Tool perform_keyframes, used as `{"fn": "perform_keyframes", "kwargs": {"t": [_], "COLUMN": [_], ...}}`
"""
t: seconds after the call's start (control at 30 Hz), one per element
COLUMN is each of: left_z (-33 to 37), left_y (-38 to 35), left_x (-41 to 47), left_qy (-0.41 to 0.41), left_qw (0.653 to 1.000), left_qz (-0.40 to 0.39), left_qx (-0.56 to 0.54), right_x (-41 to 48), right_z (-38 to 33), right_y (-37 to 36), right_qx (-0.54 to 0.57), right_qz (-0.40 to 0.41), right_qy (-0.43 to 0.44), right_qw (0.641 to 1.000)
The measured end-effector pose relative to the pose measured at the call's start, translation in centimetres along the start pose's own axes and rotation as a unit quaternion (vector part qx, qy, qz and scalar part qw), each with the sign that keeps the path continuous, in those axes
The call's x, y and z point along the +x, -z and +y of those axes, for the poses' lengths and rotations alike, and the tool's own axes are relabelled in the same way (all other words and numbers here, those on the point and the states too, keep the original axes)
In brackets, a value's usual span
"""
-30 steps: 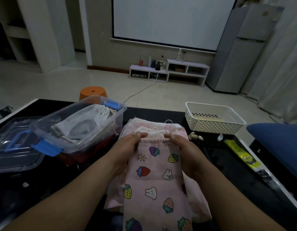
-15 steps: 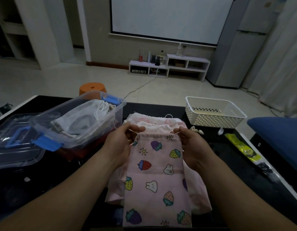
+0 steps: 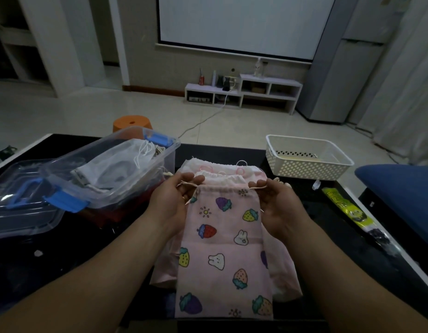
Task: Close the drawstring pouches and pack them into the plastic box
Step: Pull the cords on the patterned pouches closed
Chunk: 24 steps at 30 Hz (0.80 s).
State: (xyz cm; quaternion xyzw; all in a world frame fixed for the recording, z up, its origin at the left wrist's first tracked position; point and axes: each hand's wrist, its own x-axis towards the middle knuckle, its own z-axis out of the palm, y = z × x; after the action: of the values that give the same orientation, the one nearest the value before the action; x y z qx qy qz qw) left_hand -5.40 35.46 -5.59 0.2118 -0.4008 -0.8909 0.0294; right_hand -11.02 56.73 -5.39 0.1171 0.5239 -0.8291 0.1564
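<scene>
Both hands pinch the drawstrings of a pink strawberry-and-bunny pouch (image 3: 227,248) at the centre of the frame.

My left hand (image 3: 174,200) has its fingers (image 3: 193,180) curled round the left cord (image 3: 187,185) at the pouch's top corner, and my right hand (image 3: 277,205) grips the right cord (image 3: 257,187) the same way. The pouch lies flat on a stack of pink pouches (image 3: 222,168) on the black counter (image 3: 328,224). At left centre the clear plastic box (image 3: 126,169) stands open with a white pouch (image 3: 112,164) inside, its lid (image 3: 20,212) just beside it. A white perforated basket (image 3: 309,162) sits at the right.
</scene>
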Motion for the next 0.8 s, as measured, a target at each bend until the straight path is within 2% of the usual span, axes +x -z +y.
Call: {"fn": "perform_keyframes", "kwargs": {"t": [0.2,0.3,0.4,0.53,0.73,0.8], "left_z": [0.1,0.1,0.3,0.4,1.1,0.8], "left_y": [0.1,0.2,0.7,1.1,1.0,0.5], "left_x": [-0.3,-0.1,0.7,1.3,0.9,0.6], "left_qy": [0.039,0.025,-0.008,-0.008,-0.043,-0.11], "left_qw": [0.997,0.993,0.994,0.993,0.995,0.967], "left_qz": [-0.01,-0.008,0.011,0.034,0.08,0.085], "left_qx": [-0.07,-0.113,-0.105,-0.117,0.048,0.214], "right_x": [-0.4,-0.6,-0.3,0.2,0.4,0.3], "right_z": [-0.3,-0.3,-0.6,-0.9,-1.6,-1.2], "right_y": [0.0,-0.1,0.2,0.8,1.8,1.6], "right_qx": [0.07,0.105,0.135,0.195,0.191,0.148], "right_qz": [0.038,0.037,0.044,0.066,0.098,0.115], "right_qy": [-0.03,-0.032,-0.024,-0.025,-0.021,-0.011], "right_qw": [0.996,0.993,0.99,0.978,0.976,0.982]}}
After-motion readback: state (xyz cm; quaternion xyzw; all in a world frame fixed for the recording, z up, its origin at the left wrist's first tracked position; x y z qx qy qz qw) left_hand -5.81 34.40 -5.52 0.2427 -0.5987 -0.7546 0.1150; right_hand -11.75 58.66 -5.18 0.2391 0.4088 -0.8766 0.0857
